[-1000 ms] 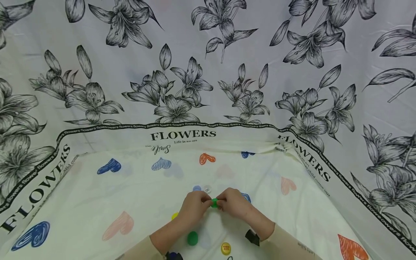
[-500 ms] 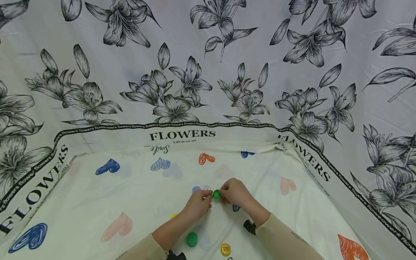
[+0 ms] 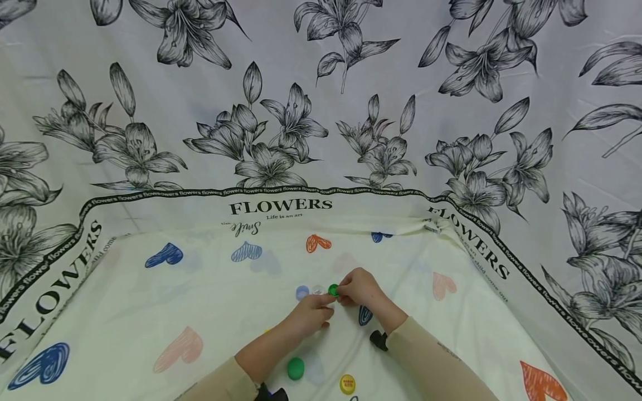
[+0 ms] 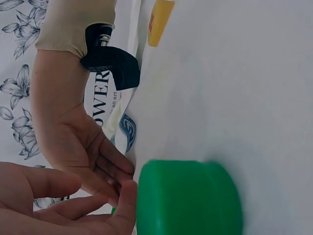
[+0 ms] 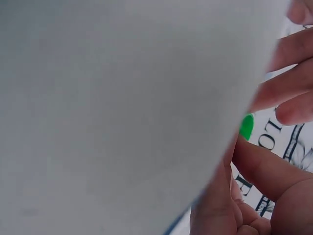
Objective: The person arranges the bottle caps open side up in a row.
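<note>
My right hand (image 3: pixel 362 287) pinches a small green bottle cap (image 3: pixel 333 289) between thumb and fingertips, low over the cloth. The same cap shows as a green sliver (image 5: pixel 247 126) in the right wrist view. My left hand (image 3: pixel 308 314) is just below it with fingers extended, the index fingertip close to the cap; whether it touches cannot be told. Beyond the left hand lie a blue cap (image 3: pixel 302 293) and a clear cap (image 3: pixel 318 290). A larger green cap (image 3: pixel 296 368) sits under the left forearm and looms large (image 4: pixel 188 200) in the left wrist view.
A yellow printed cap (image 3: pixel 348 384) lies at the near side of the white heart-patterned cloth (image 3: pixel 225 301). Another yellow cap (image 3: pixel 267 331) is mostly hidden by the left forearm. A flower-printed curtain (image 3: pixel 281 111) stands behind.
Both hands have moved slightly away from me with the green cap, toward the clear cap. The left fingers have loosened from the cap and straightened; the right hand keeps its pinch.
</note>
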`<state>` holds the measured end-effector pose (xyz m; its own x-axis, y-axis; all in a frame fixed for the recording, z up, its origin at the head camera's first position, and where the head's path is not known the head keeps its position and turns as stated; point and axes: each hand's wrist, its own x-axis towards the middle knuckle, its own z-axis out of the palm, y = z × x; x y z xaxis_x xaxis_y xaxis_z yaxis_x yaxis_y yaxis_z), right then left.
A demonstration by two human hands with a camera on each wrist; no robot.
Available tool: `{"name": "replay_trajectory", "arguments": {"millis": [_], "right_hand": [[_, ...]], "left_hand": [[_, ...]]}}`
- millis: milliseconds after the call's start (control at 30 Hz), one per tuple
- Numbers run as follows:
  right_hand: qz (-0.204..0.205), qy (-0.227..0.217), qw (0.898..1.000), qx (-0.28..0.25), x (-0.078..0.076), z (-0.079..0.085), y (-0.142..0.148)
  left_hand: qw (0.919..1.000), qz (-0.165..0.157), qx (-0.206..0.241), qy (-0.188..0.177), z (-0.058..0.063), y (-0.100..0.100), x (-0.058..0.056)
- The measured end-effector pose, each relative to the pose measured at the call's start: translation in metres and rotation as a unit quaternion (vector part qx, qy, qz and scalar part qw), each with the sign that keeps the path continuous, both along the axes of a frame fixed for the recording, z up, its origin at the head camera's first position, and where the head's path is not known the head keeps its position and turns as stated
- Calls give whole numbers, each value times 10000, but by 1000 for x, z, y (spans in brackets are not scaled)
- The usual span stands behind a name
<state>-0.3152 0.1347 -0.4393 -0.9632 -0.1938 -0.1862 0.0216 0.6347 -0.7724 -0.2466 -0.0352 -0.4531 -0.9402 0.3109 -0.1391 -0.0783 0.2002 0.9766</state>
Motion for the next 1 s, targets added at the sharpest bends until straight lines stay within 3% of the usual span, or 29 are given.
{"name": "replay_trajectory", "arguments": {"millis": [233,467,533,667,800,1000], "right_hand": [[-79,-192,9997,-120,-2,0,0],[-74,-39,10000,2,5,1,-1],[-19,74,9999,140,10,2,-2],[151,407,9984,353,23,6,-4],[519,843,9941,446,40,10,-9],[1818,909,9772,619,66,15,-23]], "left_hand": [[9998,-142,-85,-113,4,-1,3],[9989,-249,-377,-95,4,-9,7],[9979,-325,-556,0,7,-15,10],[9927,-498,-890,637,13,-33,17],[9850,-548,-1161,1156,18,-52,23],[9712,-566,-1865,1371,23,-76,36]]}}
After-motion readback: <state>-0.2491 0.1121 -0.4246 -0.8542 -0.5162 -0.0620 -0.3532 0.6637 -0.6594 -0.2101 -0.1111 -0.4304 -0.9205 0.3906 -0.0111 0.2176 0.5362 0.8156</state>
